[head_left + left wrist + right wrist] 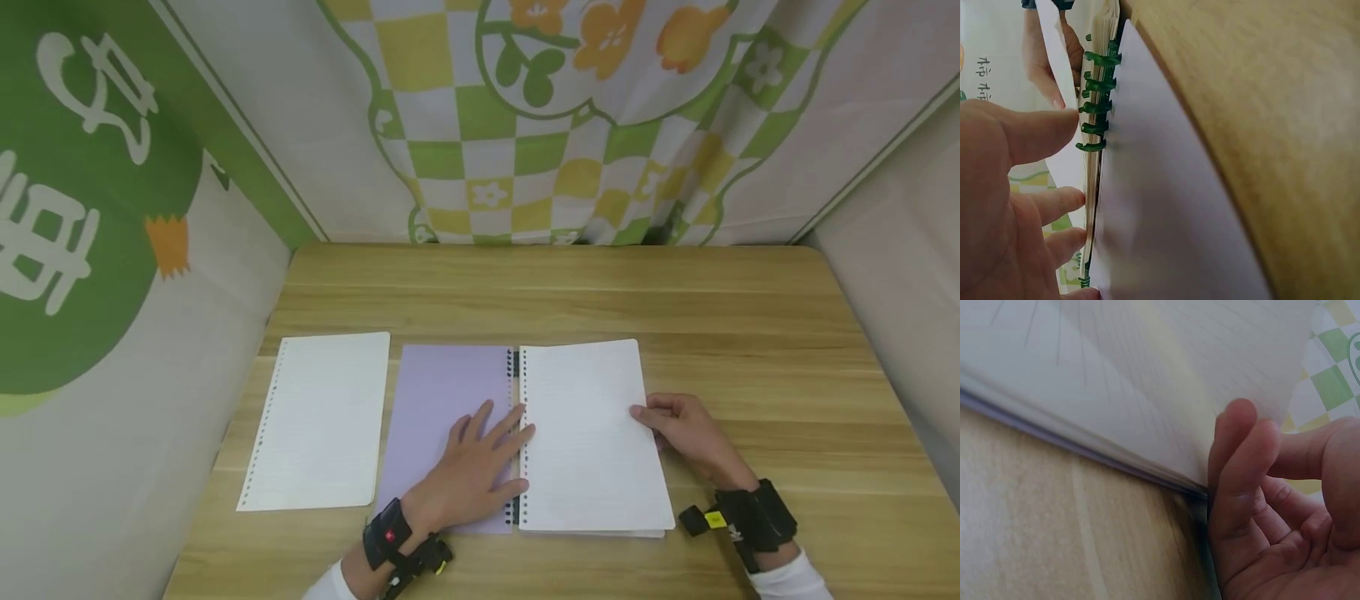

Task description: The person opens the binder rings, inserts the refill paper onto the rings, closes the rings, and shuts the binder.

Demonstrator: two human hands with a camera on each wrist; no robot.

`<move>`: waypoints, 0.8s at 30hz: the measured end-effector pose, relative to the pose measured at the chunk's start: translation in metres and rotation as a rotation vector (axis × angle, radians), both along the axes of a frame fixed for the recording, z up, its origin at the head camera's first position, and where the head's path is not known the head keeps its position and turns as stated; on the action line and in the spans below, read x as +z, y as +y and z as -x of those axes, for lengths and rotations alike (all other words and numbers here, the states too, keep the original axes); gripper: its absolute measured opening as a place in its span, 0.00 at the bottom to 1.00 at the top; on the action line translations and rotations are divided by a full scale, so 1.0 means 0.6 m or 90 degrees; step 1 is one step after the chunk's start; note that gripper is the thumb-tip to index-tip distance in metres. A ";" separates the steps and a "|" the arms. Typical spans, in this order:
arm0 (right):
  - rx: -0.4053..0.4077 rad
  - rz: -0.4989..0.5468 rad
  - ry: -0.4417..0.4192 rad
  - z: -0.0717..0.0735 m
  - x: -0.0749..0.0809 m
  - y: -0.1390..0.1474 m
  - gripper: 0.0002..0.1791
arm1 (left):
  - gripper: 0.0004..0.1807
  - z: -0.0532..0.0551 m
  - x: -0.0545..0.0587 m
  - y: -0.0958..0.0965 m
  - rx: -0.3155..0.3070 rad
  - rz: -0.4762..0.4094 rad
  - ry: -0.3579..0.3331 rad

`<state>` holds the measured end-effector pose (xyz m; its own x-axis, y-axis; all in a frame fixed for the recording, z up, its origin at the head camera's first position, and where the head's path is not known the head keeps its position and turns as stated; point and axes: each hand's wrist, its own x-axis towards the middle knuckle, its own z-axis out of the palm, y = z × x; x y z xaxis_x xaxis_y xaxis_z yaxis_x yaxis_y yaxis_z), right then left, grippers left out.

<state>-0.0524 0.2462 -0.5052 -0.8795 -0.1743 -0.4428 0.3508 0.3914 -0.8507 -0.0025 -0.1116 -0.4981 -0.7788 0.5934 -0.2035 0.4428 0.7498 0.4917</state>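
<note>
The notebook [555, 392] lies open on the desk [555, 283]: purple cover [450, 383] to the left, white lined pages to the right, a row of rings [1096, 107] between, green in the left wrist view, black in the head view. My left hand [468, 479] is open, fingers spread, laid across the cover with fingertips at the punched edge of the top page [592, 442]. My right hand [686, 429] pinches that page's outer edge between thumb and fingers; the right wrist view shows it raised off the paper beneath. Whether its holes sit on the rings, I cannot tell. A loose sheet [318, 421] lies just left of the cover, holes along its left edge. A green-and-yellow checked curtain [510, 167] hangs behind.
</note>
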 end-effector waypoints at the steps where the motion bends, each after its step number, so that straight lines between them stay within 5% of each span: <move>1: 0.001 -0.002 0.002 0.000 0.000 0.001 0.21 | 0.38 -0.001 0.000 0.000 -0.002 0.001 0.003; 24: 0.045 -0.093 0.072 -0.004 -0.001 0.008 0.17 | 0.58 -0.006 -0.005 -0.008 -0.041 0.047 -0.004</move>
